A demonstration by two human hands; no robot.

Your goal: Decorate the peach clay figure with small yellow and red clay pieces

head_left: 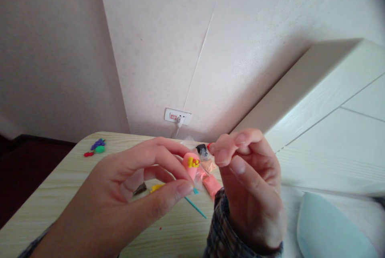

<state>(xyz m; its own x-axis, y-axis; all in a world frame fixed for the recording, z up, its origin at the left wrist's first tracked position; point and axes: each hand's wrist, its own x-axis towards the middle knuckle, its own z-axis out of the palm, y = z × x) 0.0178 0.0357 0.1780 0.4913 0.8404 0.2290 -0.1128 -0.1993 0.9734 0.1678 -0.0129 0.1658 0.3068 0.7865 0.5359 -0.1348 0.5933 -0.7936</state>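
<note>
My left hand curves round a pink lump of modelling clay, pinched between its thumb and fingertips above the table. Small yellow and red clay bits sit on the front of the pink lump. To its right, my right hand is raised with its fingers curled and the thumb close to the fingertips. Whether anything small is between those fingers is hidden. Behind both hands lie clay packets, among them a black one, a peach one and a salmon-pink one.
A thin teal stick lies on the wooden table. At the table's far left are purple, green and red clay pieces. A wall socket holds a white plug. A pale blue-green seat stands at right.
</note>
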